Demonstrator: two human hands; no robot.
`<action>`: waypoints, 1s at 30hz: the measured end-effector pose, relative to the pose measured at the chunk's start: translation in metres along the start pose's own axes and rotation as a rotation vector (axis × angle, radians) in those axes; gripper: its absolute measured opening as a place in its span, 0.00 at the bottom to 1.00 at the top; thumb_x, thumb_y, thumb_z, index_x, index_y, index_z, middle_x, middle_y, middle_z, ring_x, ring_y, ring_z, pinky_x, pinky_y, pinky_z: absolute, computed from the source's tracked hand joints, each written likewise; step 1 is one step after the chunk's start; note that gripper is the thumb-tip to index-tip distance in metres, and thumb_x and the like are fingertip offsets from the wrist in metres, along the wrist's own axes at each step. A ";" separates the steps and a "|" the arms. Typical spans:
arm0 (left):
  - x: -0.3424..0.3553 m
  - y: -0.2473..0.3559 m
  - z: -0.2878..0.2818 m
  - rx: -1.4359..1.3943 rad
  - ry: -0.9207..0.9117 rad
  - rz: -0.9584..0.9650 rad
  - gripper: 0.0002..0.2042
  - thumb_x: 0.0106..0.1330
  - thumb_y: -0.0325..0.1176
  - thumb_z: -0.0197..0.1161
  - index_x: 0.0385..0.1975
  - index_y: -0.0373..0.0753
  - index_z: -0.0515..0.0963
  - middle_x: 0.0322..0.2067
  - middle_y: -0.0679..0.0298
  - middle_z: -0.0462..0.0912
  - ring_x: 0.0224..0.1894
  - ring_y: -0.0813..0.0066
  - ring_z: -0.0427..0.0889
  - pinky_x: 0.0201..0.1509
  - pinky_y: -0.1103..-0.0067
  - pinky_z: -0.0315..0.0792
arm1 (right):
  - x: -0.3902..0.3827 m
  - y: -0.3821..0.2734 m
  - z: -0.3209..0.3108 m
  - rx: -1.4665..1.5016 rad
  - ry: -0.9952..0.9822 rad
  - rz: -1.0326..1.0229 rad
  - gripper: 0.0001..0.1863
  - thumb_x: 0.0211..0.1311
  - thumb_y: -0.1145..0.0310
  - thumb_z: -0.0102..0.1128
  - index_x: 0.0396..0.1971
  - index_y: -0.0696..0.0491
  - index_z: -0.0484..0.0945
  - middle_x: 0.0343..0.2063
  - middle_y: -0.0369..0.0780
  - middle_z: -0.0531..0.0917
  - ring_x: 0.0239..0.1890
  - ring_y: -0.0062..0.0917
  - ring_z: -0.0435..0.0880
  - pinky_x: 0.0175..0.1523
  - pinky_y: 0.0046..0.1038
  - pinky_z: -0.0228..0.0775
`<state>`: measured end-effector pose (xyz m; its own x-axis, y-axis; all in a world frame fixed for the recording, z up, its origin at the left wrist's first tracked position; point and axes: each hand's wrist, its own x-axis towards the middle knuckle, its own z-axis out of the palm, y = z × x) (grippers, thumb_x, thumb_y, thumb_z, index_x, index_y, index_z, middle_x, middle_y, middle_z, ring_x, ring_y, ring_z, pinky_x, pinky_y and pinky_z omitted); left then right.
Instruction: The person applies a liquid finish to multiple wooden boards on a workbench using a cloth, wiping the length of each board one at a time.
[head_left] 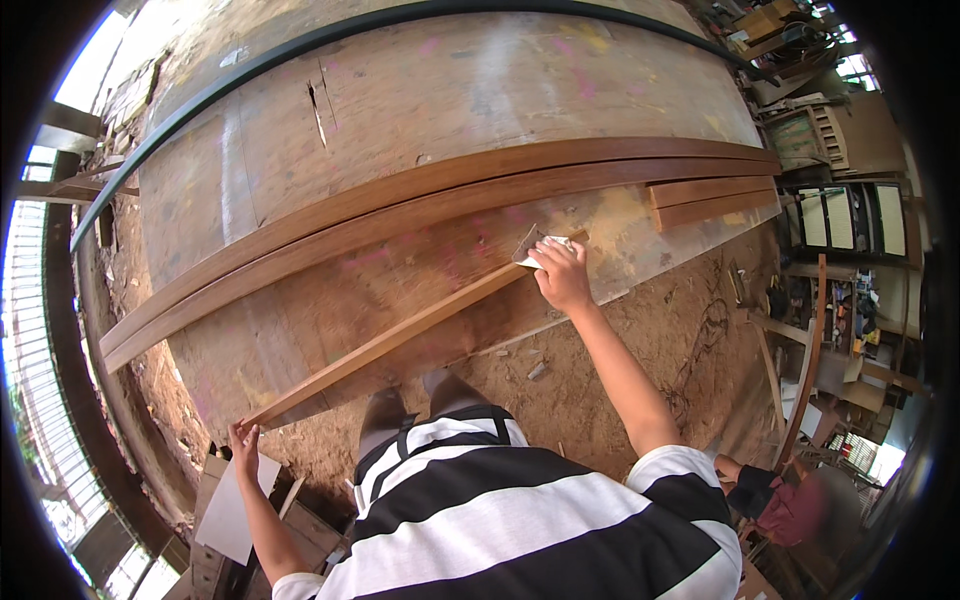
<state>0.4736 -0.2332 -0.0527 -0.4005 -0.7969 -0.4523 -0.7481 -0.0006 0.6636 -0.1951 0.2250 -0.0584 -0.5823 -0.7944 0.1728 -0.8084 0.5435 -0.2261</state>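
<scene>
A narrow wooden strip (400, 332) lies slantwise along the near edge of the worktable (400, 110). My left hand (243, 442) is closed on the strip's near-left end, fingertips pinching it at the table's corner. Toward the other end, my right hand (563, 275) grips a folded piece of sandpaper (530, 245), brown on one face and white on the other, pressed around the strip. A short end of the strip shows beyond that hand.
Two long brown boards (420, 198) lie across the table past the strip. Shorter brown pieces (708, 200) rest at its right end. A dark pipe (300, 35) curves along the far side. Another person (790, 505) is at lower right, beside a long upright board (815, 350).
</scene>
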 end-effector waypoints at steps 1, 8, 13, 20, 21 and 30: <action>0.001 -0.001 -0.001 -0.017 -0.004 -0.005 0.24 0.71 0.42 0.67 0.59 0.38 0.68 0.52 0.51 0.80 0.60 0.61 0.77 0.65 0.65 0.68 | 0.002 0.009 -0.002 0.020 -0.005 0.044 0.14 0.64 0.68 0.55 0.45 0.48 0.87 0.53 0.37 0.86 0.62 0.28 0.79 0.67 0.47 0.55; -0.001 0.002 -0.001 0.055 0.001 -0.017 0.24 0.70 0.43 0.67 0.58 0.38 0.67 0.54 0.51 0.79 0.61 0.61 0.76 0.65 0.66 0.68 | -0.001 0.002 0.006 0.035 0.103 0.148 0.14 0.65 0.70 0.55 0.46 0.47 0.87 0.53 0.37 0.86 0.63 0.29 0.79 0.68 0.47 0.53; -0.005 0.020 0.008 0.023 0.019 -0.027 0.23 0.71 0.41 0.66 0.58 0.38 0.67 0.53 0.52 0.79 0.60 0.62 0.77 0.65 0.67 0.67 | -0.002 0.059 -0.027 -0.056 0.076 0.225 0.12 0.68 0.73 0.55 0.45 0.49 0.85 0.49 0.38 0.87 0.59 0.27 0.81 0.70 0.48 0.56; -0.005 0.017 0.008 0.021 0.025 -0.028 0.22 0.73 0.40 0.65 0.58 0.37 0.66 0.53 0.52 0.80 0.59 0.63 0.77 0.64 0.68 0.69 | 0.012 0.036 -0.031 0.109 0.199 0.034 0.11 0.67 0.75 0.54 0.42 0.53 0.86 0.43 0.41 0.87 0.57 0.29 0.82 0.63 0.50 0.64; -0.005 0.014 0.005 0.023 0.019 -0.020 0.22 0.73 0.40 0.65 0.58 0.37 0.66 0.53 0.52 0.80 0.59 0.62 0.77 0.64 0.68 0.68 | 0.011 0.001 -0.027 0.075 0.124 -0.094 0.11 0.66 0.75 0.54 0.42 0.53 0.86 0.42 0.41 0.87 0.58 0.29 0.81 0.63 0.50 0.64; -0.003 0.014 0.003 -0.031 -0.029 0.005 0.23 0.73 0.41 0.65 0.59 0.37 0.66 0.53 0.51 0.80 0.59 0.62 0.77 0.63 0.68 0.69 | -0.018 0.103 -0.040 -0.100 0.186 0.487 0.13 0.65 0.77 0.52 0.39 0.51 0.86 0.41 0.39 0.88 0.51 0.33 0.84 0.61 0.47 0.65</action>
<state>0.4628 -0.2289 -0.0443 -0.4201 -0.7791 -0.4654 -0.7291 -0.0156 0.6842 -0.2713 0.3060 -0.0467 -0.8904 -0.3868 0.2398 -0.4394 0.8678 -0.2319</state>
